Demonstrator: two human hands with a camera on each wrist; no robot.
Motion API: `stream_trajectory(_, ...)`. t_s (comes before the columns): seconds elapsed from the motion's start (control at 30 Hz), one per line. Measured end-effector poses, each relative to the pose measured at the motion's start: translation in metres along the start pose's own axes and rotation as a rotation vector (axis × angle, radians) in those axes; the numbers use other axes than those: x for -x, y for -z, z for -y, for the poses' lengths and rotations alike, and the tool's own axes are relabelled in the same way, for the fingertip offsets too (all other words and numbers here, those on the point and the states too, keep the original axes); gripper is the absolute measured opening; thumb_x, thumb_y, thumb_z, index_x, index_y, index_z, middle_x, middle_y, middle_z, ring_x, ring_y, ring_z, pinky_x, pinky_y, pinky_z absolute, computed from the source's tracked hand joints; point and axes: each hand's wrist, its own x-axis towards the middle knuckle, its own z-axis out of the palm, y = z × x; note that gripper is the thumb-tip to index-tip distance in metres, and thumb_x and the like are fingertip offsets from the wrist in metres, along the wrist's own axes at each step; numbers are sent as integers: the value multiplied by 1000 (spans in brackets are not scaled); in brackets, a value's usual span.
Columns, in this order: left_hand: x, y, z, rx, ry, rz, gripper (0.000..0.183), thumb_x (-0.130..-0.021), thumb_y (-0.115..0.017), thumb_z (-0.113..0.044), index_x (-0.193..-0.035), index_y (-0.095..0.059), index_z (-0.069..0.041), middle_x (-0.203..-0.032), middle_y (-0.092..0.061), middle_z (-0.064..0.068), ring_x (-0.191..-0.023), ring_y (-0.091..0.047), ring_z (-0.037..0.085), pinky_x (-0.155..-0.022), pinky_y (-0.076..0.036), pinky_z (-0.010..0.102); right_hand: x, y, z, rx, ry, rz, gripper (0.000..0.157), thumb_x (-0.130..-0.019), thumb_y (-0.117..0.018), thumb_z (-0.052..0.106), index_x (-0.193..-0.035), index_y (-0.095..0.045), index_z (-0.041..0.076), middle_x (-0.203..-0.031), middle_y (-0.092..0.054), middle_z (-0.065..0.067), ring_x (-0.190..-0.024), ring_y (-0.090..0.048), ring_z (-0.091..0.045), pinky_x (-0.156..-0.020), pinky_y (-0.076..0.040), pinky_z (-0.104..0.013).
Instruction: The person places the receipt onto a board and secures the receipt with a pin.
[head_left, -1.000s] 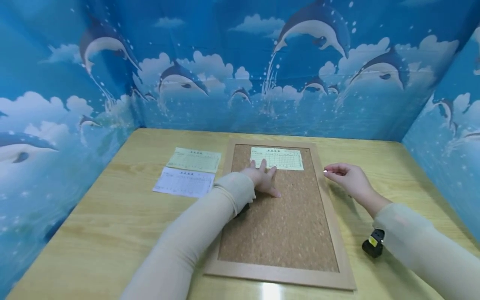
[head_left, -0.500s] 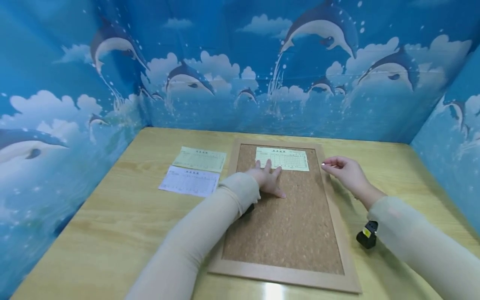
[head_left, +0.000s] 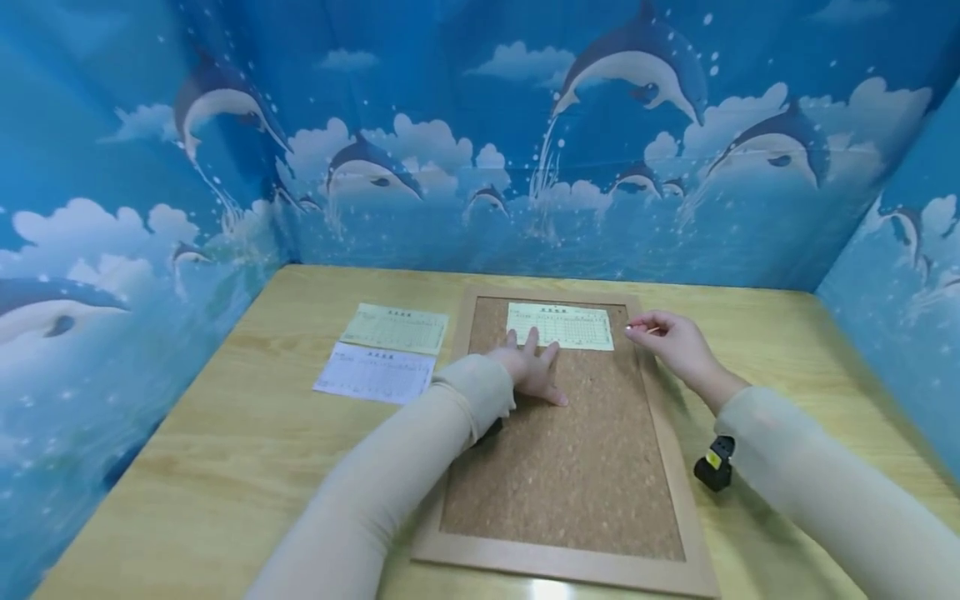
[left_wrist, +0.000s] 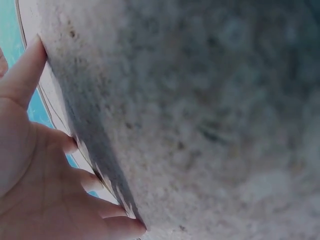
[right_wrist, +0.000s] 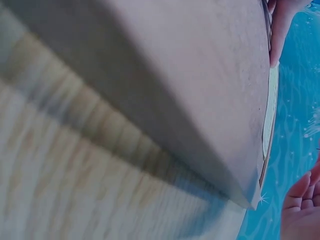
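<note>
The framed cork board [head_left: 570, 483] lies flat on the table. Near its top edge is a pale green printed slip [head_left: 573, 327]. My left hand [head_left: 534, 372] rests spread on the cork, its fingertips over the slip's lower edge; the left wrist view shows its fingers [left_wrist: 30, 70] straight against the board's surface. My right hand [head_left: 678, 350] is above the board's upper right frame, to the right of the slip. Its thumb and index finger pinch a tiny white-tipped thing [head_left: 628, 327], too small to make out. The right wrist view catches part of this hand [right_wrist: 302, 212] beyond the board's corner.
Left of the board, another pale green slip [head_left: 397, 327] lies above a lilac slip [head_left: 375, 372] on the wooden table [head_left: 247, 433]. A blue curtain [head_left: 420, 233] with dolphins encloses the table's back and sides. A black wrist camera [head_left: 712, 468] hangs under the right sleeve.
My right hand has moved left, from beside the board to over its right frame, still pinching the tiny thing. The left hand has stayed on the slip and cork. The head view has shifted slightly.
</note>
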Motion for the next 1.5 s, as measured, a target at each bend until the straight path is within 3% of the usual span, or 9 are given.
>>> stream_trajectory(0.37,-1,4,-2,89,5,18,90,-82,-50,-65,-150,1,-35,-154,18,1,-138,17,33,-108,-9,56,-9,-1,8,-18,-10,25,37,-93,-58,29,-116,-60,0,-108,-58,-16,-92,-51,-28,-75,-45,-41)
stream_trajectory(0.57,-2,3,-1,49,15,29,90,-82,-49,-67,-150,2,-35,-154,18,1,-138,16,33,-108,-10,56,-12,-7,7,-33,-36,35,42,-92,-59,36,-117,-61,3,-111,-58,-15,-94,-52,-26,-76,-45,-37)
stream_trajectory(0.97,-2,-1,-1,-26,16,17,90,-82,-43,-70,-150,2,-33,-155,15,5,-139,11,36,-109,-12,52,-23,-12,13,-24,-41,54,37,-93,-59,27,-120,-60,2,-121,-55,-15,-100,-52,-28,-82,-44,-42)
stream_trajectory(1.27,-3,2,-1,-16,16,18,91,-82,-45,-70,-150,1,-33,-155,16,5,-139,12,36,-109,-12,53,-28,-10,22,-21,-7,64,38,-93,-60,27,-120,-60,1,-117,-58,-16,-103,-53,-29,-88,-43,-47)
stream_trajectory(1.5,-3,3,-1,-23,14,20,91,-82,-45,-70,-150,2,-32,-155,16,6,-138,13,37,-109,-12,54,-32,-11,25,-15,-33,71,40,-92,-60,30,-121,-60,2,-117,-59,-15,-105,-53,-28,-89,-43,-46)
